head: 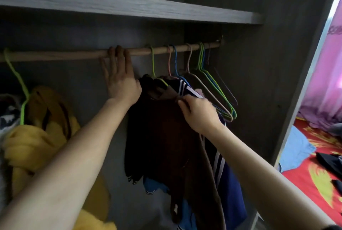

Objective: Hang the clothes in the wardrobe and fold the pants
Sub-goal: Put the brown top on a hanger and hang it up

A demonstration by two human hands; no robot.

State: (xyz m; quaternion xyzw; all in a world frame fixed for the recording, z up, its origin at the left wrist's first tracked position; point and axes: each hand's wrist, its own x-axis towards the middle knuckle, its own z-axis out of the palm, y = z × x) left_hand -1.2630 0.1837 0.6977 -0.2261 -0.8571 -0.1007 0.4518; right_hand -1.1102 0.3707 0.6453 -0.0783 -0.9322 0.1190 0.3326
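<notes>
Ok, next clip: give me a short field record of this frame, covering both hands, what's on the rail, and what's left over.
left hand: fingers hooked over the rail
right hand: pinches the brown garment at its shoulder
brown garment: hangs on a green hanger on the rail
empty hangers: bunched at the rail's right end
yellow garment: hung far left
red bedspread: clothes lie on it

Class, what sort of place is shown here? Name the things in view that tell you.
Most likely the inside of a bedroom wardrobe: a wooden rail runs across it, carrying coloured hangers and hung clothes.
</notes>
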